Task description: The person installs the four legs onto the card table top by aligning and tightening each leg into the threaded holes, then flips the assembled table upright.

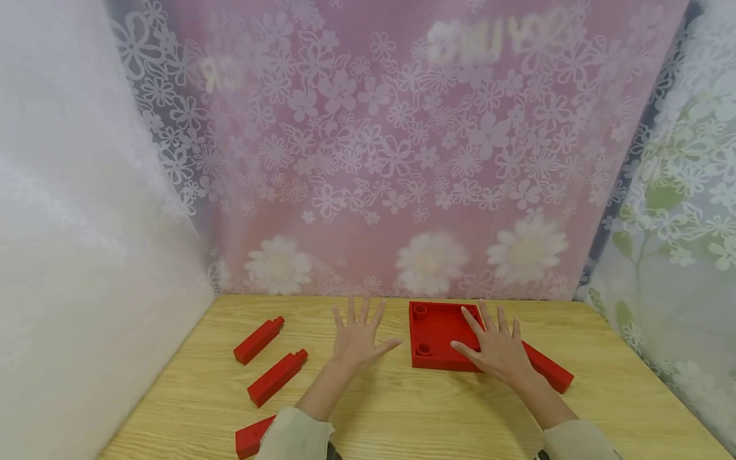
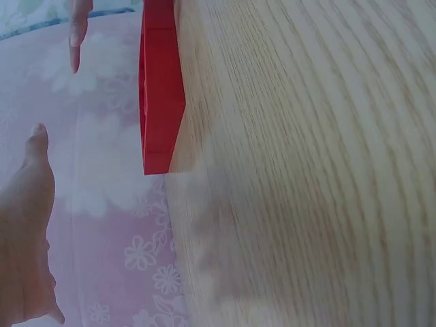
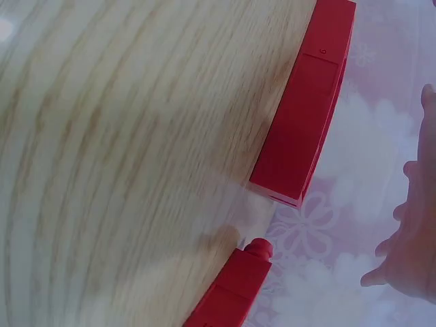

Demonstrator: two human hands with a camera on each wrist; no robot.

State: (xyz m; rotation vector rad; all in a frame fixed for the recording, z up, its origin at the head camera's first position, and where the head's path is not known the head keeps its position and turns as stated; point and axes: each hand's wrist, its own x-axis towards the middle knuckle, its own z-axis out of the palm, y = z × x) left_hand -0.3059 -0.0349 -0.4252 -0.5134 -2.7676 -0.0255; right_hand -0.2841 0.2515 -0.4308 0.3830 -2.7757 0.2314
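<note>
1. While the left hand and right hand hover apart, fingers spread, neither grips anything
2. The tray lies on the table, partly beneath the right hand
3. A careless drop of that hand could knock the right bar against the tray, just beside it
4. A low sweep of the left sleeve might shove the near bar, which it partly hides
5. The middle bar and far bar lie at the left, apart from each other
6. The right hand hides part of the tray; behind, the cloth could stop a push
</note>
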